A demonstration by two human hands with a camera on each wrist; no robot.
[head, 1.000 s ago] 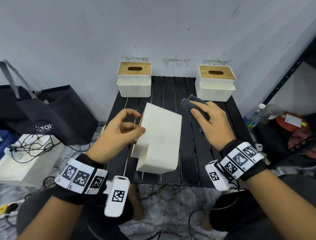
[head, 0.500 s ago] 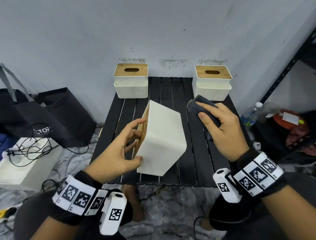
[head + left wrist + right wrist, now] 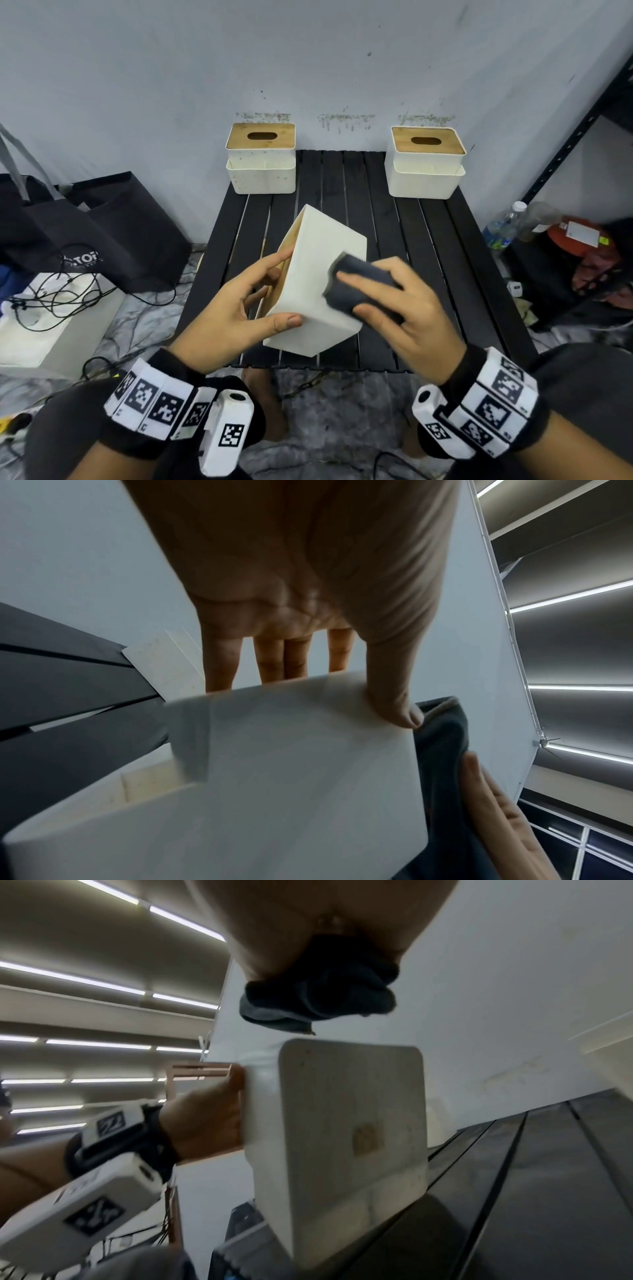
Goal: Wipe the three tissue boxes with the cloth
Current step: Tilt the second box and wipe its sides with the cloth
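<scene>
My left hand grips a white tissue box turned on its side above the black slatted table, thumb on the near edge, fingers on the wooden lid side. My right hand presses a folded dark grey cloth against the box's upturned white face. In the left wrist view the thumb sits on the box beside the cloth. The right wrist view has the cloth just above the box. Two more tissue boxes with wooden lids stand at the table's back corners.
A black bag and a white box with tangled cables lie on the floor to the left. On the right stands a black metal shelf with bottles and red items at its foot. The wall is right behind the table.
My right hand has brought the cloth from beside the box onto its upturned face. The left hand has tilted the box and shifted its grip to the near edge.
</scene>
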